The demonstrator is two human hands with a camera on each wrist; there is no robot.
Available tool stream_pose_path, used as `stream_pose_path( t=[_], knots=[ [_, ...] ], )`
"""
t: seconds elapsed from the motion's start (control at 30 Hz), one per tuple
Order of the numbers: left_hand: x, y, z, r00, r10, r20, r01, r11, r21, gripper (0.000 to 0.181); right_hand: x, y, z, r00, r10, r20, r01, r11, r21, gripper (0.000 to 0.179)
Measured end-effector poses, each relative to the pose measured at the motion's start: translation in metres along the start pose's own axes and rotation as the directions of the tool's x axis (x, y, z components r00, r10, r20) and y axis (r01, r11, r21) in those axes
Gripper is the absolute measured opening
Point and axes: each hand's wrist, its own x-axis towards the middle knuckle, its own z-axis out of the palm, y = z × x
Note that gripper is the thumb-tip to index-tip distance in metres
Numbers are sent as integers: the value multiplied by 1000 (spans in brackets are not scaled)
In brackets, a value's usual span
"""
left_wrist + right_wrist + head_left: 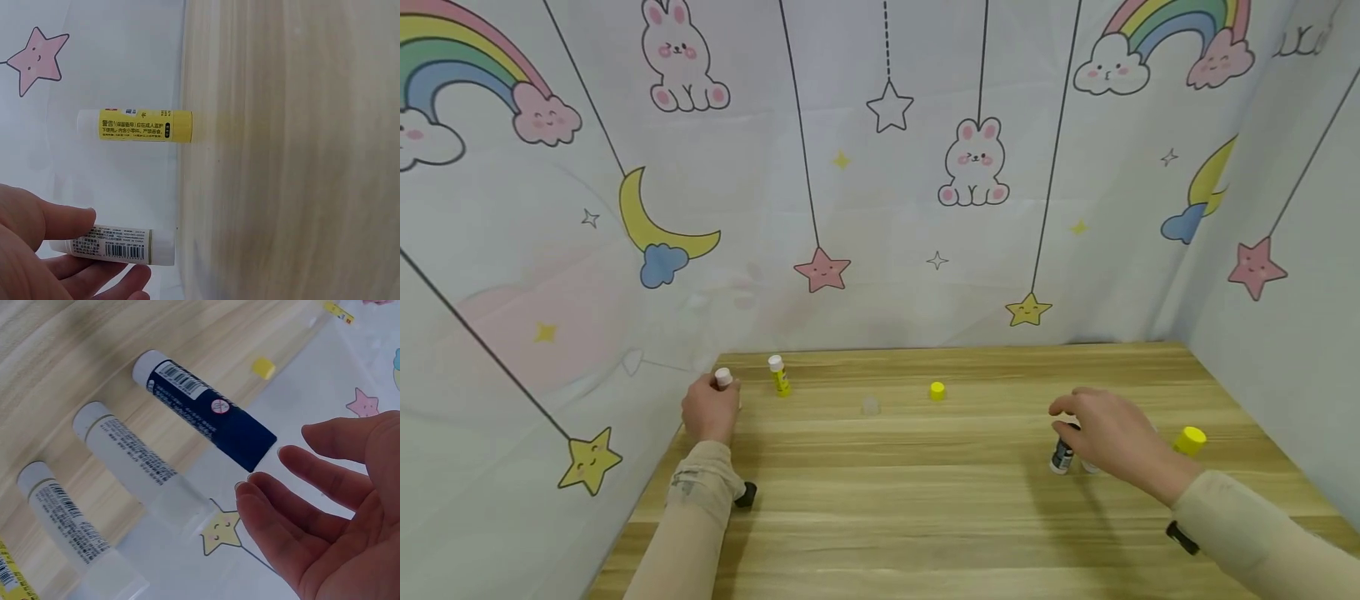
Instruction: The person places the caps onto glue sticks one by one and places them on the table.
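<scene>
At the table's far left, my left hand (709, 410) grips an upright white glue stick (122, 245) between thumb and fingers. A yellow glue stick (144, 127) with a white cap stands just right of it. On the right side, my right hand (1116, 433) has its fingers loosely bent and apart, holding nothing. Close by its fingertips is the top of a navy glue stick (200, 406), with a small gap between them in the right wrist view. Two white glue sticks with clear caps, a nearer one (137, 456) and a farther one (75, 525), stand in line beside it.
Another yellow glue stick (1190, 442) stands at the far right, partly behind the right hand. A loose yellow cap (937, 391) and a translucent cap (870, 406) lie mid-table toward the back. A patterned cloth (910, 308) rises behind the wooden tabletop (910, 500).
</scene>
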Motion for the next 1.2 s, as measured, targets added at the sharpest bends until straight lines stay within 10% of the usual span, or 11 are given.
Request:
stream_pose_path(
  t=[0.7, 1.2],
  knots=[
    [-12, 25, -9, 993, 116, -29, -116, 993, 25, 34, 41, -58, 8, 996, -69, -60, 69, 998, -5, 16],
    [-31, 58, -16, 960, 279, -8, -279, 960, 14, 33, 72, -81, 37, 996, -61, -59, 68, 990, 120, 21]
  ],
)
